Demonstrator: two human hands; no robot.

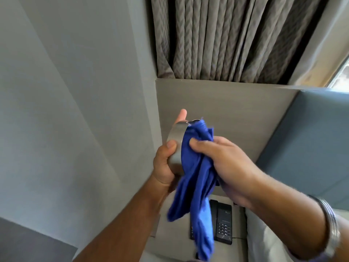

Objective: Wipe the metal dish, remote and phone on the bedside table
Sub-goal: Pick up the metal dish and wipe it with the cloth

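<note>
From the head camera, 2 bare hands are raised in front of a grey wall panel, with patterned curtains hanging above it. The left hand is closed around a metal dish, held up on edge in the air above the bedside table; its thumb presses the dish's outer face and a fingertip shows past the far rim. The right hand is clenched on a blue cloth, bunched against the dish's inner side, and the loose end of the cloth hangs down in front of the table. Below, a black phone lies flat on the tabletop, its keypad facing up and its left edge partly hidden by the cloth. A metal bangle sits on the right wrist. A blue padded headboard stands to the right.
</note>
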